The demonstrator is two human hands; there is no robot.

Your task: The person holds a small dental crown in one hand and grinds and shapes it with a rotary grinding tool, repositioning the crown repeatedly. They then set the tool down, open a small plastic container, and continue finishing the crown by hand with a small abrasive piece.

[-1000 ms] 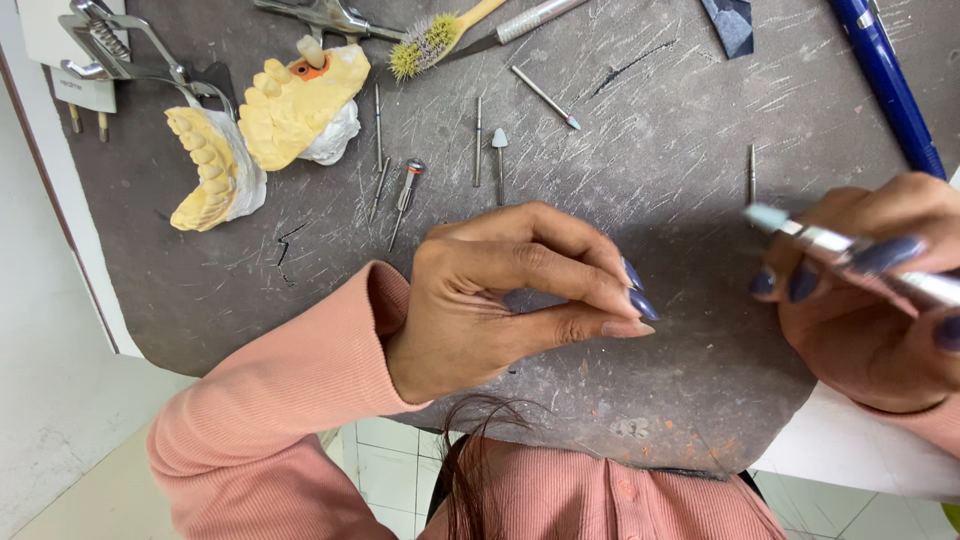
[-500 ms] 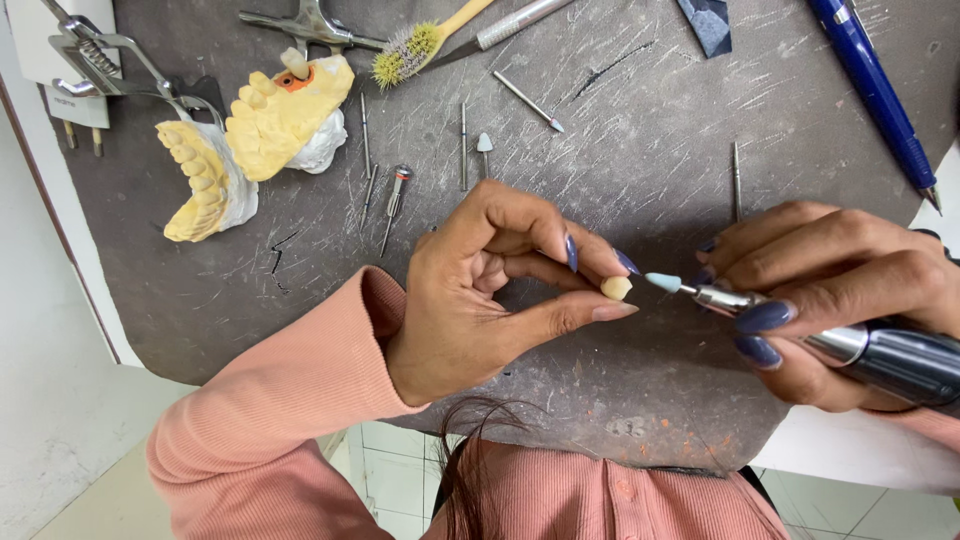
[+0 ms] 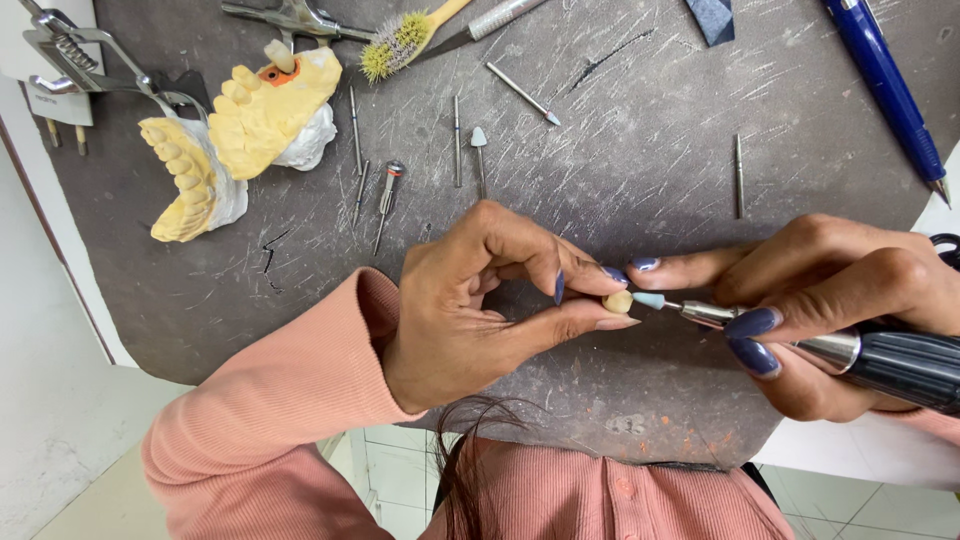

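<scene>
My left hand (image 3: 480,300) pinches a small cream tooth-shaped piece (image 3: 617,302) between thumb and fingertips, above the scratched grey work mat (image 3: 620,130). My right hand (image 3: 840,310) grips a dark and silver rotary handpiece (image 3: 880,358). Its pale blue tip (image 3: 648,299) touches the right side of the small piece. Both hands hover over the near edge of the mat.
A yellow dental cast on a metal articulator (image 3: 225,140) lies at the far left. Several loose burs (image 3: 460,150) lie mid-mat, one more bur (image 3: 739,175) to the right. A bristle brush (image 3: 400,40), pliers (image 3: 290,18) and a blue pen (image 3: 885,85) line the far edge.
My left hand turned up and now pinches the small piece at its fingertips. My right hand moved left with the handpiece, bringing its tip onto the piece.
</scene>
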